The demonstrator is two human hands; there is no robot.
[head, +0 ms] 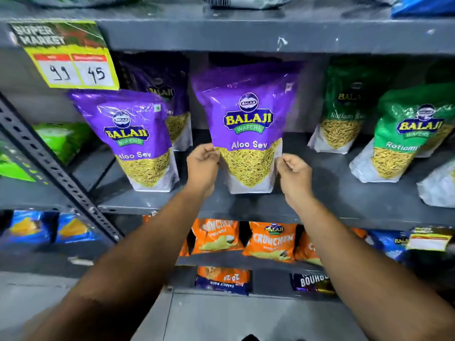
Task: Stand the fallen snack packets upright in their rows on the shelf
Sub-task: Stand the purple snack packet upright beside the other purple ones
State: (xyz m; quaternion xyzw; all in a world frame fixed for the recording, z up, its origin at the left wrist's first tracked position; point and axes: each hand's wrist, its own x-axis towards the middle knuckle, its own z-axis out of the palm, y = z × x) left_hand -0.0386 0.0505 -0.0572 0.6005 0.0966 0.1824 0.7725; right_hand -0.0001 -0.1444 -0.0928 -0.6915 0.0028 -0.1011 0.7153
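Observation:
A purple Aloo Sev packet (247,124) stands upright on the grey shelf (344,200), near the front at the middle. My left hand (202,166) pinches its lower left edge and my right hand (293,173) pinches its lower right edge. A second purple Aloo Sev packet (130,139) stands upright to the left, with a third purple packet (165,94) standing behind it. On the right stand two green Ratlami Sev packets, one at the front (403,136) and one further back (344,112). At the right edge a white packet bottom (440,188) shows, mostly cut off.
A yellow price tag (71,62) hangs from the shelf above. A perforated grey upright (54,168) slants at the left, with green packets (61,139) beyond it. Lower shelves hold orange Crunchem packets (270,239) and blue packets (32,227).

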